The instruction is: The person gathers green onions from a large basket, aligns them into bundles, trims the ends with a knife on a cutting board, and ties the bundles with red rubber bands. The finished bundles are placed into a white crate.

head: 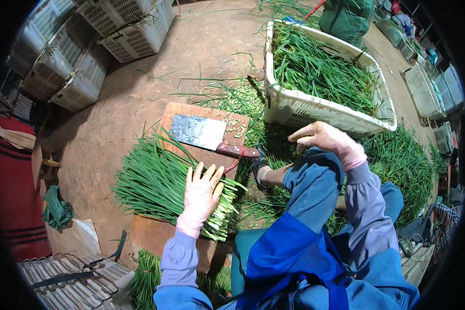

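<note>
My gloved left hand (202, 192) lies flat with spread fingers on a pile of green garlic chives (155, 178), near the pale cut ends. The pile rests across a wooden board (166, 228). Beyond it on the board, a cleaver (199, 131) lies flat, its riveted wooden handle towards the right and small cut stem pieces (236, 126) beside its blade. My gloved right hand (319, 139) hovers over my right knee, near the low side of a white plastic crate (321, 106). Nothing shows in its partly bent fingers. Loose chives (321, 66) fill much of that crate.
Stacked white crates (128, 35) stand at the far left. A heap of loose greens (403, 166) spreads at the right, with a green sack (347, 19) behind the crate. Stem trimmings (244, 102) litter the floor. A tied chive bundle (145, 281) stands by my left arm.
</note>
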{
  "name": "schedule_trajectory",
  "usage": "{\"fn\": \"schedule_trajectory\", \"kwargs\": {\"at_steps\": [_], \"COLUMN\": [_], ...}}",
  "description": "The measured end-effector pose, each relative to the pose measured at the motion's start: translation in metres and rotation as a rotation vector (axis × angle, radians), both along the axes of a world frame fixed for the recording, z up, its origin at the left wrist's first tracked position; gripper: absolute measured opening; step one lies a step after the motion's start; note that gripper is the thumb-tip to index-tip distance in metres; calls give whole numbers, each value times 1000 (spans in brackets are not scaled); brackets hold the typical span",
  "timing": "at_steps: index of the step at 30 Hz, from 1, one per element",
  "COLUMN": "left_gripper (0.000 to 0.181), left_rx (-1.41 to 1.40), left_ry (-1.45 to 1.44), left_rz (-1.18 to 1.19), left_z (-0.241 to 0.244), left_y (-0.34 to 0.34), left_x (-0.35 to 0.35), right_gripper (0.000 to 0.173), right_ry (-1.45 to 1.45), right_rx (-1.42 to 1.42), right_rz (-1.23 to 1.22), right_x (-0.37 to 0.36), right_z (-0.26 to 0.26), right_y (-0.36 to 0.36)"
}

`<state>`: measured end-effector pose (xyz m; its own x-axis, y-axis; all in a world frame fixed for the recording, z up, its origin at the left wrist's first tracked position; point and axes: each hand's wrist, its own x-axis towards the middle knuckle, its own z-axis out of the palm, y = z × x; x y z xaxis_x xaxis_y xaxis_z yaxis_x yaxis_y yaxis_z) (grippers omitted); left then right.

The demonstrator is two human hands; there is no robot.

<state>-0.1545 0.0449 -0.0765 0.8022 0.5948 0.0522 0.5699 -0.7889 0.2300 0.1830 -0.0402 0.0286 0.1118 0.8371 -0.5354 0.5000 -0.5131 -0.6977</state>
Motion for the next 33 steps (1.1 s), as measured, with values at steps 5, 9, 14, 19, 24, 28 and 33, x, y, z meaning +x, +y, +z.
{"fn": "schedule_trajectory", "kwargs": {"at_steps": [5, 9, 14, 19, 24, 28, 33], "left_gripper": [35, 21, 16, 8, 7, 16, 32], "left_rx": [-27, -84, -45, -75, -47, -43, -59], "left_ry": [4, -7, -147, -295, -419, -423, -343], "left_rz": [-30, 40, 45, 96, 104, 122, 145], "left_z": [-11, -10, -16, -13, -15, -16, -19], "left_y": [-1, -3, -6, -16, -24, -27, -22], "left_x": [12, 1, 1, -19, -33, -35, -25], "right_gripper": [37, 31, 34, 54, 35, 19, 10], "right_ry": [-778, -399, -488, -222, 32, -524, -973], "right_rx": [-443, 361, 384, -5, -53, 675, 698], "right_rz": [270, 137, 662, 443, 234, 379, 653], "right_x": [9, -43, -152, -169, -170, -178, -186], "right_z": [-14, -36, -94, -113, -116, -113, -132], "right_y": [9, 35, 55, 36, 14, 38, 54]}}
